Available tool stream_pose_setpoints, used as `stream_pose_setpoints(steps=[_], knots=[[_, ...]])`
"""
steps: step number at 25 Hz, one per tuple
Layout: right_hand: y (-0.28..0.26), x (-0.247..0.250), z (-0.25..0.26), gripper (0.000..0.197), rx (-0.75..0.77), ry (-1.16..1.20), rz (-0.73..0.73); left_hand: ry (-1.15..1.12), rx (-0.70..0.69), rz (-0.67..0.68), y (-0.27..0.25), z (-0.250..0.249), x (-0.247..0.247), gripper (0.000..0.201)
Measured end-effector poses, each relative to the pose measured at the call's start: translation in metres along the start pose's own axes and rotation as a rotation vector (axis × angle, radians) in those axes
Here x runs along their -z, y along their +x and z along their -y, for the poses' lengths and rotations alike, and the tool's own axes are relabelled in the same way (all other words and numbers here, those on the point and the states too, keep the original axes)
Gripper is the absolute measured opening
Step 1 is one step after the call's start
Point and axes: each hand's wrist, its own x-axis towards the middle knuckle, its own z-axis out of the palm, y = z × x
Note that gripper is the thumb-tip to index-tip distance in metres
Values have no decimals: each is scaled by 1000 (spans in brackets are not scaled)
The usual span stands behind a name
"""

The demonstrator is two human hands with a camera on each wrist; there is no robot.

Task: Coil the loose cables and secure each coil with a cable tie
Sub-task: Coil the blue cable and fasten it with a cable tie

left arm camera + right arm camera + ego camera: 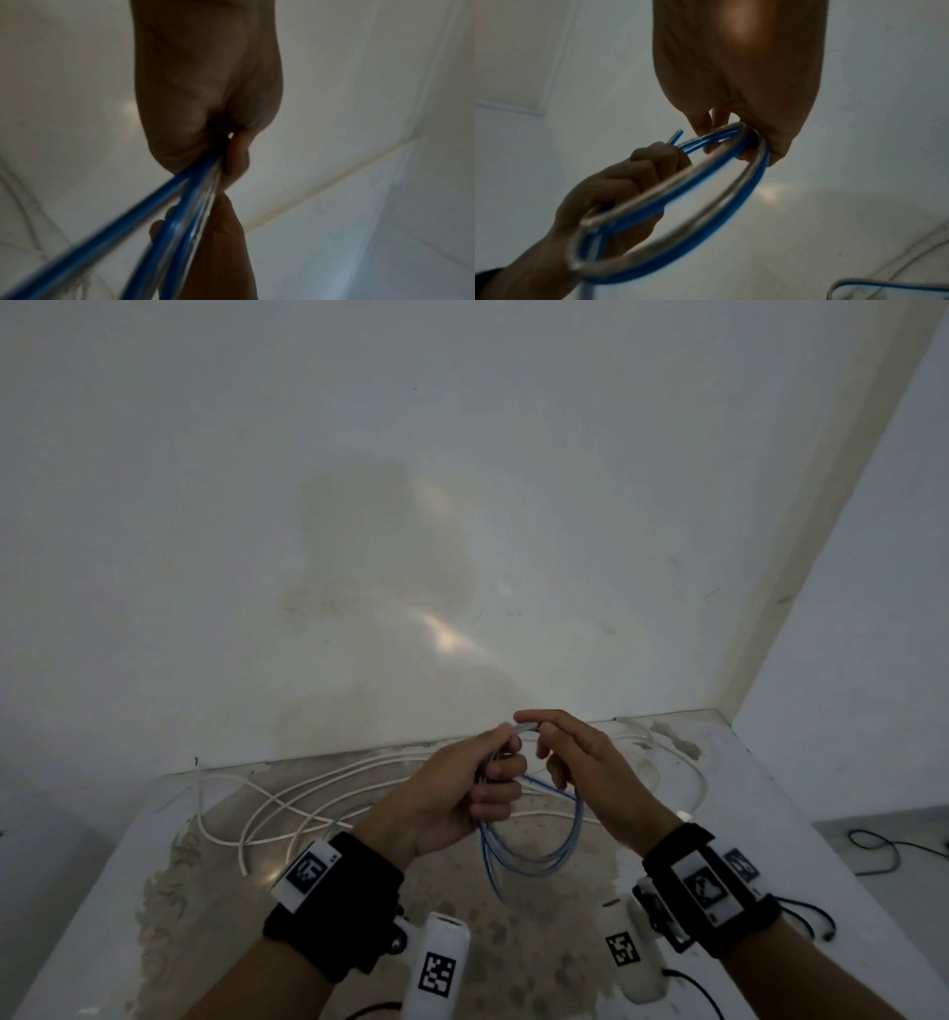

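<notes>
Blue cable point(534, 845) sits coiled in mid-air between both hands: left hand point(452, 803) fists the bunched loops, cut end poking out; right hand point(580, 762) pinches the top of a loop. Looks light, springy, slick-jacketed; likely to unspool if released, so grip where strands cross. White cable point(287, 793) lies loose on the table point(770, 814) beyond. No tie visible.

A stained, pale wall point(390, 516) rises behind the counter point(770, 814), whose worn surface shows mottled patches; another wall point(873, 608) meets it at the right corner.
</notes>
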Motion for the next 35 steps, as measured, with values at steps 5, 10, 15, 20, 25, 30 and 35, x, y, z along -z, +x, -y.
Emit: stream_pose_setpoints(steps=[5, 10, 15, 20, 25, 30, 35], knots=[[-11, -12, -21, 24, -6, -288, -308, -112, -303, -289, 12, -1, 7, 31], [-34, -22, -22, 67, -422, -105, -2, -403, -454, -300, 13, -7, 22, 34], [-34, -41, -10, 41, -562, 653, -3, -450, -437, -290, 9, 5, 17, 36], [-23, -40, -1, 32, -469, 845, -186, -234, -397, -494, 5, 18, 14, 27], [-16, -46, -2, 33, -432, 644, -325, -85, -337, -495, 6, 29, 6, 24], [-15, -39, -3, 28, -469, 821, -343, -84, -312, -526, 9, 32, 15, 18], [-18, -29, -8, 35, -516, 988, -288, 1365, -743, -704, 10, 69, 37, 51]])
